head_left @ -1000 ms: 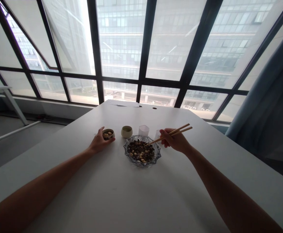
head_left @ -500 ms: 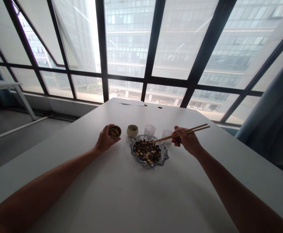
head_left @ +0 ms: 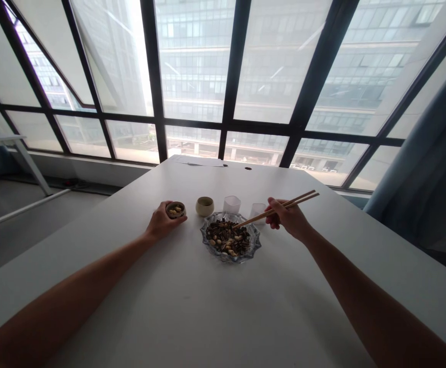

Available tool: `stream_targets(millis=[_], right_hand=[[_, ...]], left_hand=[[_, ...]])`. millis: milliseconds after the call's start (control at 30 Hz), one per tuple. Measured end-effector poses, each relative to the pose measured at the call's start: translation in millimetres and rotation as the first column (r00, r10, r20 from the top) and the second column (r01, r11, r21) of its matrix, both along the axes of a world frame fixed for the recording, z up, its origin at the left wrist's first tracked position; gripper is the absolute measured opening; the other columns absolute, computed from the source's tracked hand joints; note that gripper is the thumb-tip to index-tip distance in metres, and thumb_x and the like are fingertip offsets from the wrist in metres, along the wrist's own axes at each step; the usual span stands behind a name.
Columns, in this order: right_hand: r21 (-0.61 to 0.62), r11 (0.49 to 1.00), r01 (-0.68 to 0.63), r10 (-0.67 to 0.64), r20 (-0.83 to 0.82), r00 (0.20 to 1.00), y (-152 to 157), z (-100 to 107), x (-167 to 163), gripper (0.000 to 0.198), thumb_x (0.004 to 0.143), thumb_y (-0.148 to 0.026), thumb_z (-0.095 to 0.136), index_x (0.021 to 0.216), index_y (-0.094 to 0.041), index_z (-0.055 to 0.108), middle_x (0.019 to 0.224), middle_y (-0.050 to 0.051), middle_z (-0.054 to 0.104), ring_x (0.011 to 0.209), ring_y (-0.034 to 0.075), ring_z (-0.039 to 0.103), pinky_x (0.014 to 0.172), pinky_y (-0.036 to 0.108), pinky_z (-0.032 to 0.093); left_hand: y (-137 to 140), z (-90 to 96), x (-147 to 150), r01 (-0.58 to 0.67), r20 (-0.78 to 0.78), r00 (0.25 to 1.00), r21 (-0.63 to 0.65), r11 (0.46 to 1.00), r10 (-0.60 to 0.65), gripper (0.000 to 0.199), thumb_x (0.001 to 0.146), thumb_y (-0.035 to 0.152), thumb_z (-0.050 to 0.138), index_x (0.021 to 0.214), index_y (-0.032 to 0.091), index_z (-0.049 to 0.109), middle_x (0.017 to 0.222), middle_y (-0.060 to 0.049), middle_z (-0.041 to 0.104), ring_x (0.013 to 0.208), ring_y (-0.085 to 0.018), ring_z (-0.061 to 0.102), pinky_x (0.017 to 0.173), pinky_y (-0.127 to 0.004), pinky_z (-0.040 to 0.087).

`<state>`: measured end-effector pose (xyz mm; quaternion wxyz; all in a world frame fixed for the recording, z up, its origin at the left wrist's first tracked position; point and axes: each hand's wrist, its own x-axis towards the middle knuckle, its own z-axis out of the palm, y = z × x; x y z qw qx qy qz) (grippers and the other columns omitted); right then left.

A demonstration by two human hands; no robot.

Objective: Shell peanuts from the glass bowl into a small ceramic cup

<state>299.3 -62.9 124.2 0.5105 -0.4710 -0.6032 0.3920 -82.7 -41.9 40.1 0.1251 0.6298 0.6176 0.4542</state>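
My left hand (head_left: 162,221) is wrapped around a small round cup (head_left: 182,211) with several pale nuts inside. In my right hand (head_left: 287,217) is a pair of wooden chopsticks (head_left: 297,201), their tips down among the contents of a scalloped glass bowl (head_left: 256,247). Dark seeds and pale nuts (head_left: 226,236) fill that bowl. Whether the tips pinch a piece is too small to tell. A second, cream round cup (head_left: 205,207) stands just behind the bowl, to the right of the held cup.
Two translucent plastic cups, one behind the bowl (head_left: 231,205) and one partly behind the chopsticks (head_left: 257,210), stand on the white table (head_left: 192,317). Paper (head_left: 200,161) lies at the far edge. Windows rise beyond; a blue curtain (head_left: 418,168) hangs on the right.
My left hand has tilted the cup from facing me to nearly upright. The chopsticks stay in the bowl. The whole view has shifted slightly.
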Motion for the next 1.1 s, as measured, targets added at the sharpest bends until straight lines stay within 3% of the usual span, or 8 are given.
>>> stream_targets(millis=[200,300,400,533,667,767,1000,1100], right_hand=[[-0.023,1.0,0.004,-0.002,0.074,0.997,0,0,0,0.062,0.065,-0.077,0.072,0.062,-0.015,0.062,0.043,0.006,0.063,0.03,0.011,0.053,0.027,0.019,0.037],[0.002,1.0,0.003,-0.003,0.107,0.994,-1,0,0,0.061,0.068,-0.075,0.07,0.061,-0.016,0.061,0.043,0.005,0.062,0.029,0.011,0.052,0.027,0.018,0.037],[0.028,0.999,-0.014,0.01,0.133,0.991,-3,1,-1,0.057,0.073,-0.072,0.069,0.061,-0.016,0.061,0.043,0.005,0.062,0.03,0.011,0.053,0.027,0.018,0.037],[0.041,0.999,-0.027,0.021,0.142,0.99,-5,3,-1,0.054,0.076,-0.068,0.068,0.061,-0.016,0.061,0.043,0.005,0.062,0.03,0.011,0.052,0.027,0.018,0.037],[0.048,0.999,-0.02,0.013,0.135,0.991,-5,3,-1,0.055,0.076,-0.069,0.067,0.062,-0.016,0.061,0.044,0.005,0.062,0.03,0.011,0.052,0.027,0.019,0.037],[0.052,0.998,-0.017,0.01,0.139,0.99,-5,3,-2,0.057,0.075,-0.072,0.066,0.061,-0.016,0.06,0.043,0.004,0.062,0.029,0.011,0.052,0.027,0.018,0.036],[0.108,0.994,-0.003,-0.008,0.098,0.995,-5,5,-1,0.057,0.075,-0.072,0.066,0.063,-0.016,0.062,0.044,0.005,0.063,0.03,0.012,0.052,0.027,0.019,0.036],[0.126,0.992,0.002,-0.012,0.082,0.997,-6,7,0,0.057,0.075,-0.072,0.066,0.063,-0.016,0.062,0.044,0.005,0.063,0.03,0.012,0.053,0.028,0.019,0.036]], left_hand=[[3,6.5,-6,-0.009,-0.051,0.999,-0.124,0.992,0.002,0.088,0.064,0.065,0.076,0.131,0.015,0.048,0.127,-0.019,0.065,0.116,-0.032,0.064,0.099,-0.043,0.052],[6,19.4,-3,0.01,-0.181,0.983,-0.007,1.0,-0.011,0.087,0.069,0.066,0.072,0.134,0.014,0.048,0.138,-0.022,0.058,0.127,-0.037,0.056,0.106,-0.05,0.046],[15,35.3,14,0.128,-0.363,0.928,0.096,0.987,-0.085,0.076,0.075,0.061,0.069,0.134,0.015,0.052,0.136,-0.02,0.061,0.129,-0.039,0.054,0.11,-0.054,0.04],[39,48.6,46,0.332,-0.474,0.827,-0.024,0.943,-0.303,0.072,0.078,0.051,0.068,0.138,0.016,0.05,0.139,-0.019,0.059,0.128,-0.036,0.056,0.105,-0.048,0.046],[67,49.8,62,0.352,-0.484,0.778,-0.194,0.916,-0.401,0.08,0.067,0.047,0.078,0.136,0.019,0.051,0.132,-0.017,0.065,0.12,-0.035,0.063,0.097,-0.042,0.05],[77,48.2,64,0.359,-0.467,0.769,-0.251,0.899,-0.437,0.08,0.063,0.045,0.079,0.134,0.02,0.052,0.125,-0.015,0.069,0.113,-0.033,0.066,0.092,-0.039,0.053],[71,47.3,65,0.434,-0.604,0.713,-0.022,0.901,-0.358,0.083,0.06,0.021,0.078,0.138,0.016,0.049,0.134,-0.018,0.06,0.125,-0.036,0.056,0.106,-0.047,0.046],[69,47.7,64,0.425,-0.599,0.718,-0.028,0.905,-0.355,0.084,0.063,0.026,0.078,0.14,0.017,0.047,0.135,-0.017,0.06,0.124,-0.036,0.057,0.105,-0.048,0.047]])
